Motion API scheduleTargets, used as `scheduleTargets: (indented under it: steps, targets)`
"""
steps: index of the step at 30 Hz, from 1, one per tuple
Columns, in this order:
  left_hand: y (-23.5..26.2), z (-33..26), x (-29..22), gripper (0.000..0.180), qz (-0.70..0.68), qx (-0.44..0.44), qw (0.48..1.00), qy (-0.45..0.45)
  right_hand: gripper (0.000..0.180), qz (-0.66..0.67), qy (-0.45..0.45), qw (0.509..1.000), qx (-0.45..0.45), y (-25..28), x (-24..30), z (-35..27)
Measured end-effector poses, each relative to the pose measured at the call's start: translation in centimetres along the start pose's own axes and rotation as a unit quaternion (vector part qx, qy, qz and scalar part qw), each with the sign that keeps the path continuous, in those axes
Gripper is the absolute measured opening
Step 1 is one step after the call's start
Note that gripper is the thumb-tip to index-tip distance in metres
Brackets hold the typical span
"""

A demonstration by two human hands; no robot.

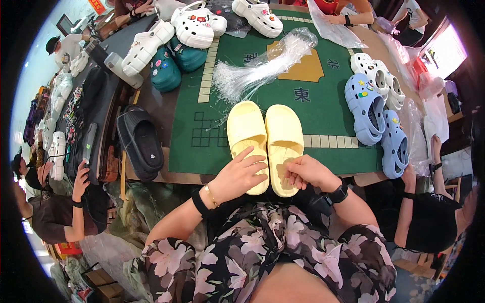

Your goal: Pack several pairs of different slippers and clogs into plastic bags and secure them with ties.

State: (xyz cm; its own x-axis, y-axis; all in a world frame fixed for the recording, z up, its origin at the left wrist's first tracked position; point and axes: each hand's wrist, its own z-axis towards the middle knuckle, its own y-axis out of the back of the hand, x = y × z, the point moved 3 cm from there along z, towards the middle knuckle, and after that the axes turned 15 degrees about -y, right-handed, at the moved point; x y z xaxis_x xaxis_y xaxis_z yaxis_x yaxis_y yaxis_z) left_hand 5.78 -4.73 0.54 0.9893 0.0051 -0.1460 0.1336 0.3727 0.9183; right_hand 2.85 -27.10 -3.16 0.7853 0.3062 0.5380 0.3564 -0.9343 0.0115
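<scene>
Lying loosely spread over the left yellow slipper (246, 121), the left hand (241, 169) probably steadies it; the right hand (305, 172) has its grip pinched together at the heel of the right yellow slipper (284, 121), on what cannot be told. Both slippers cross the green mat's (192, 154) near edge, perhaps for easy reach.

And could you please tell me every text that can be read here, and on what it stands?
I'd rather not copy the wording, but here is where it stands:
Green mat: large dark characters, legible.
Black slide: pale insole mark, too small to read.
Red sign, upper left: too small to read.
</scene>
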Motion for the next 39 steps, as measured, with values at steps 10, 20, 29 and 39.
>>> scheduleTargets:
  steps: [10, 20, 29, 39]
  targets:
    - [-3.5, -1.2, 3.2, 0.031, -0.118, -0.088, 0.987, 0.071, 0.028, 0.151, 0.005, 0.989, 0.005, 0.6, 1.0, 1.4]
    - [-0.4, -1.9, -0.5, 0.043, 0.066, -0.129, 0.988, 0.055, 0.032, 0.345, 0.096, 0.933, 0.038, -0.3, -0.1, 1.0]
    - [-4.2, -2.6, -1.0, 0.023, -0.023, 0.006, 0.996, 0.085, 0.033, 0.452, 0.152, 0.877, 0.062, -0.9, -0.2, 0.4]
    - [-4.3, -0.7, 2.3, 0.006, 0.148, -0.055, 0.961, 0.227, 0.039, 0.277, 0.242, 0.929, -0.050, -1.6, -2.4, -1.0]
